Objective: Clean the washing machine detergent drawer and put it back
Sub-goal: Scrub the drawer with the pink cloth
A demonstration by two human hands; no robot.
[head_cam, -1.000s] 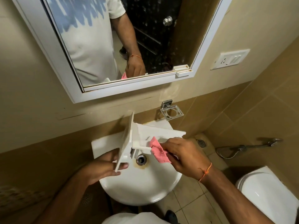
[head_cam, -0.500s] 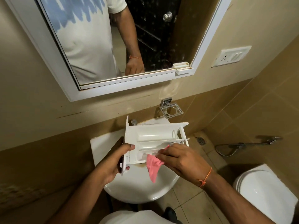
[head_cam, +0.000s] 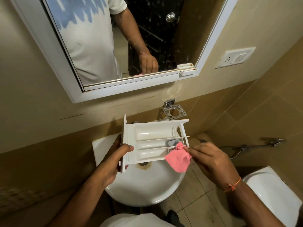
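Drawer (head_cam: pixel 152 141) is held open-side-up over the sink (head_cam: pixel 147 185), left hand (head_cam: pixel 113 161) gripping the front panel end with the thumb hooked over the edge, while the right hand (head_cam: pixel 211 159) pinches a bunched pink cloth (head_cam: pixel 177 158) at the far end of the compartments. Best bet, I'd say, is poking a cloth corner into those back corners and along the thin dividers where gunk hides. Keep that left grip firm so it doesn't tip.
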